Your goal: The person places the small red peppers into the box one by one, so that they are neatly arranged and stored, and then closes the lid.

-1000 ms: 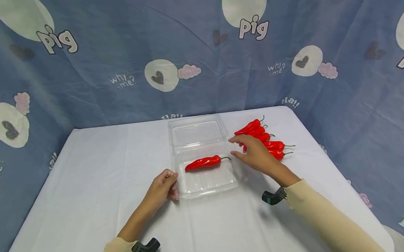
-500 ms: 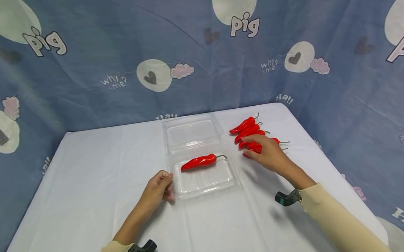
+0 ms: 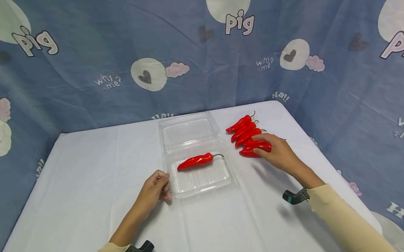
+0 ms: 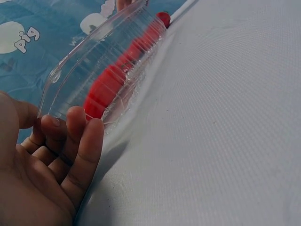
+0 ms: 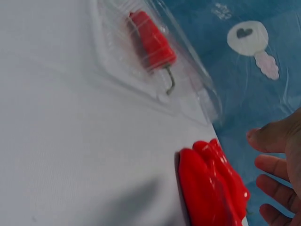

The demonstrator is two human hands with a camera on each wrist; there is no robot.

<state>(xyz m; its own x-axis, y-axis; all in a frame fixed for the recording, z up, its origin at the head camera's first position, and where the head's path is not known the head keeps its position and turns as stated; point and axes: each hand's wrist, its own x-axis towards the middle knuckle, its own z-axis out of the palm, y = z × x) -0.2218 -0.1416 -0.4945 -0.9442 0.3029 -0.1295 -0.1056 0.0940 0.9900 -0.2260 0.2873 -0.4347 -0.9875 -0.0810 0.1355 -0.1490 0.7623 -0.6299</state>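
Head view: left hand (image 3: 154,189) pinches the side wall of the clear container (image 3: 198,182) just right of it, on the white surface (image 3: 88,185). One red pepper (image 3: 194,162) lies inside, ahead and right of that hand. Right hand (image 3: 277,152) is at the near end of the red pepper group (image 3: 242,127) — rest of it runs ahead of the fingers.

Left wrist view: rim between thumb and fingers, pepper seen through plastic beyond fingertips.

Right wrist view: fingers apart, gripping nothing — peppers just beside fingertips, container farther off.

From here, can't see stem of nearest pepper (image 3: 250,151); R hand (image 3: 277,150), tray's (image 3: 201,180) 3 o'clock, covers it. Tray's blurry, R wrist cam.
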